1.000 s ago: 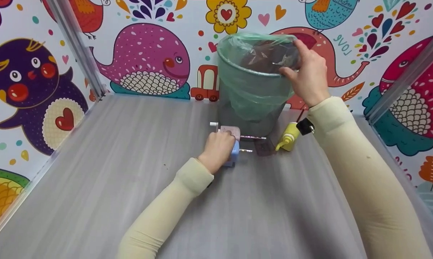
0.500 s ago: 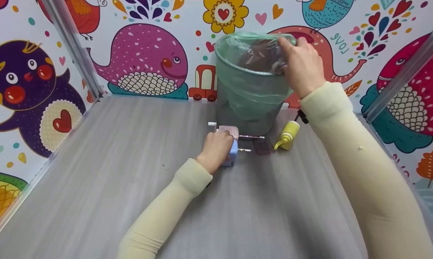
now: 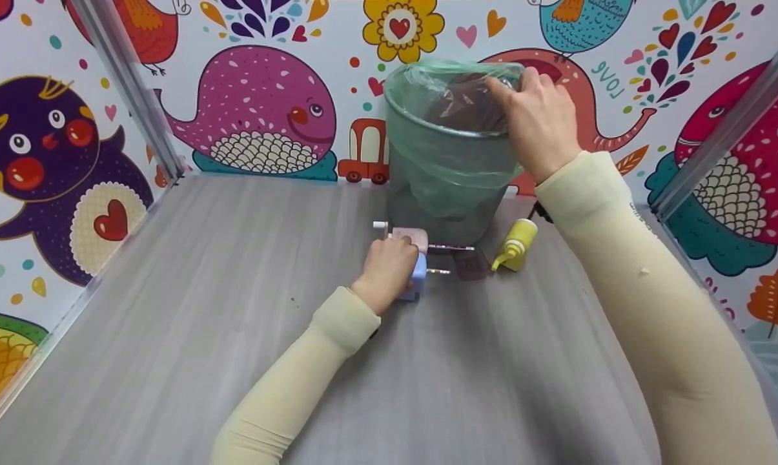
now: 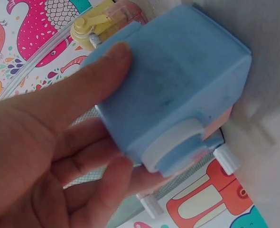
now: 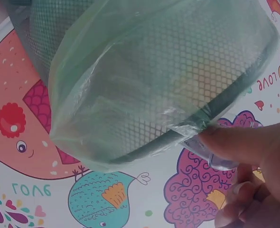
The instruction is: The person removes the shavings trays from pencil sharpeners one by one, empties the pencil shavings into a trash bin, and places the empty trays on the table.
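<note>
In the head view my left hand (image 3: 389,268) grips a blue crank pencil sharpener (image 3: 418,274) on the table; a pencil (image 3: 439,272) sticks out of its right side. The left wrist view shows thumb and fingers around the sharpener's blue body (image 4: 178,80). Just behind it stands a pink pencil sharpener (image 3: 411,237) with another pencil (image 3: 453,247) in it. My right hand (image 3: 543,126) is at the right rim of a mesh bin (image 3: 450,213) lined with a green bag (image 3: 453,161). It pinches a small clear plastic container (image 5: 209,154), partly hidden by the fingers.
A yellow bottle (image 3: 521,239) with a spout lies right of the bin, below my right forearm. A dark translucent piece (image 3: 471,265) lies on the table (image 3: 234,271) between bottle and pencils. Patterned walls (image 3: 259,103) stand behind and at both sides.
My right hand has turned over at the bin's rim and shifted slightly left, tipping the clear container. The left hand stays on the blue sharpener. The camera view has drifted slightly.
</note>
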Available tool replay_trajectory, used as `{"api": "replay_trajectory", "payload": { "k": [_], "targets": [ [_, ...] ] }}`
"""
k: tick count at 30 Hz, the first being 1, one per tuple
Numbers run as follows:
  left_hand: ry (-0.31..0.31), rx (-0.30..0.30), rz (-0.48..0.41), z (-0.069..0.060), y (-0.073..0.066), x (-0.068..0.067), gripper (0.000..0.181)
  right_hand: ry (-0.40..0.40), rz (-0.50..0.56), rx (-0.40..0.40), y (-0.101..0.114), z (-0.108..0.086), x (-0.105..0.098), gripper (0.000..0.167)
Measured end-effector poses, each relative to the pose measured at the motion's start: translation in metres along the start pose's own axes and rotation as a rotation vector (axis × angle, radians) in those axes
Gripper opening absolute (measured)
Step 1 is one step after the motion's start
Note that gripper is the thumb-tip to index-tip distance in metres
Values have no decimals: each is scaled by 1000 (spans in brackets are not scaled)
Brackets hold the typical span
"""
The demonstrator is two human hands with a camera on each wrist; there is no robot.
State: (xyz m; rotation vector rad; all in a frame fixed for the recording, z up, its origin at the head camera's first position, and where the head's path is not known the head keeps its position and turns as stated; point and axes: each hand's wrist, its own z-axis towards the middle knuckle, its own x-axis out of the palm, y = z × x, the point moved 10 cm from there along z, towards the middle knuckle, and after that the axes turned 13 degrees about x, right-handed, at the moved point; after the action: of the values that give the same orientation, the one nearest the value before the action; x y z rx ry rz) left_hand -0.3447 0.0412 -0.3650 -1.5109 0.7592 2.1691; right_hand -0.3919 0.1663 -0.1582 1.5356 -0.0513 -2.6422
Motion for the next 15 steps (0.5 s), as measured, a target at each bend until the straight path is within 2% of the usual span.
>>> {"api": "replay_trajectory", "payload": {
  "k": [9, 15],
  "targets": [
    [-38, 4, -1, 0, 1, -3, 35, -79, -63, -127, 10, -5, 0, 53],
    [-7, -1, -3, 0, 1, 0, 36, -114, -155, -133, 12, -7, 2, 54]
  ]
}}
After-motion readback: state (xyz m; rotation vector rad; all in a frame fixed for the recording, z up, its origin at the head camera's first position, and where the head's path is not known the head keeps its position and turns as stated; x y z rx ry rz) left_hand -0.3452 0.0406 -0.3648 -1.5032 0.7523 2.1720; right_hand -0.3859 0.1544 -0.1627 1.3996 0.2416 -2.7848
